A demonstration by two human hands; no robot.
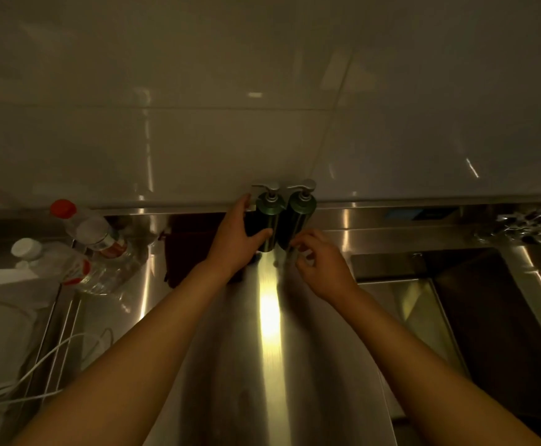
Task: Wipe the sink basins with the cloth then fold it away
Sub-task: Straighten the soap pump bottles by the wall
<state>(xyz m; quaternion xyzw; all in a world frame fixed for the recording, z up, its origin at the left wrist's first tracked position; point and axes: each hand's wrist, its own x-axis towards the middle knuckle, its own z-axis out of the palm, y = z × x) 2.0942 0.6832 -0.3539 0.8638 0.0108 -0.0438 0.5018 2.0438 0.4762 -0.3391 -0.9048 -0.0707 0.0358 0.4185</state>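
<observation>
Head view: two dark green pump bottles stand side by side at the back of the steel bench (pixel 269 317), against the wall. Left hand (pixel 235 243) wraps the left pump bottle (pixel 267 220), probably shifting it. Right hand (pixel 322 268), fingers curled, by the right pump bottle (pixel 298 217); contact unclear. Dark cloth (pixel 192 243) lies behind the left wrist. Sink basin (pixel 488 317) at right.

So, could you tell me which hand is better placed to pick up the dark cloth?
Probably the left hand: the dark cloth lies right beside it, though it grips the left bottle.
</observation>
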